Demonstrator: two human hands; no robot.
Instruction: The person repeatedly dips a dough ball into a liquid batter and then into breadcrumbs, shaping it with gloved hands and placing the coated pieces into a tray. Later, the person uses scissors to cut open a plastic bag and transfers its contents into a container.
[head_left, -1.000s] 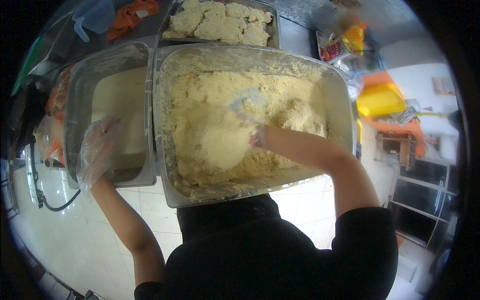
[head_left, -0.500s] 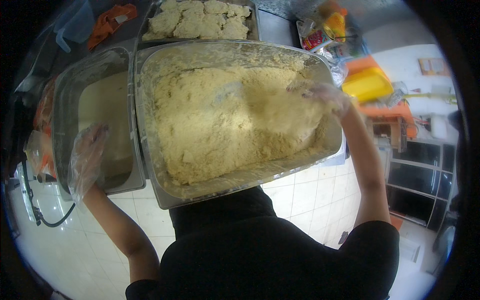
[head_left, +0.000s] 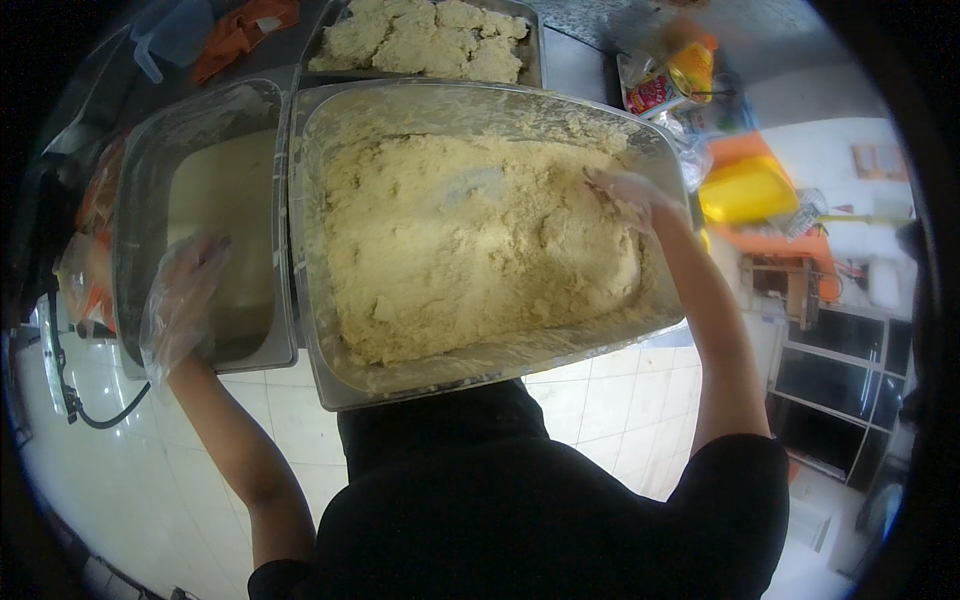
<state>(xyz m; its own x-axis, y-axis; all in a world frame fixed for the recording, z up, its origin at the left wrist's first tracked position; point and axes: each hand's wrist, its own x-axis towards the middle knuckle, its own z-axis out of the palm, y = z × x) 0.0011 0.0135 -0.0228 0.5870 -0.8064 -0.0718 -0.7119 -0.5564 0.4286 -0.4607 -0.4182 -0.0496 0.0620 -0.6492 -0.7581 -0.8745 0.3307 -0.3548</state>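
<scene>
A large metal tub (head_left: 345,385) in front of me holds a layer of pale yellow, crumbly flour mix (head_left: 430,270). At its right end the mix rises in a rounded mound, and my right hand (head_left: 637,203), in a clear plastic glove, is over this mound with its fingers apart. Nothing shows in that hand. To the left stands a smaller metal tub (head_left: 140,190) with a smooth cream-coloured liquid (head_left: 235,200). My left hand (head_left: 188,290), also in a loose clear glove, hangs over its near left part, fingers loosely stretched and nothing visible in them.
Behind the large tub, a metal tray (head_left: 535,55) carries several lumpy coated pieces (head_left: 430,40). An orange cloth (head_left: 240,35) and a clear plastic container (head_left: 180,30) lie at the far left. Packages (head_left: 655,90) and a yellow container (head_left: 745,190) sit to the right.
My right hand has moved slightly left and down; the flour mix that was blurred in motion beneath it now lies as a mound. My left hand stays over the liquid. The whole view has shifted slightly.
</scene>
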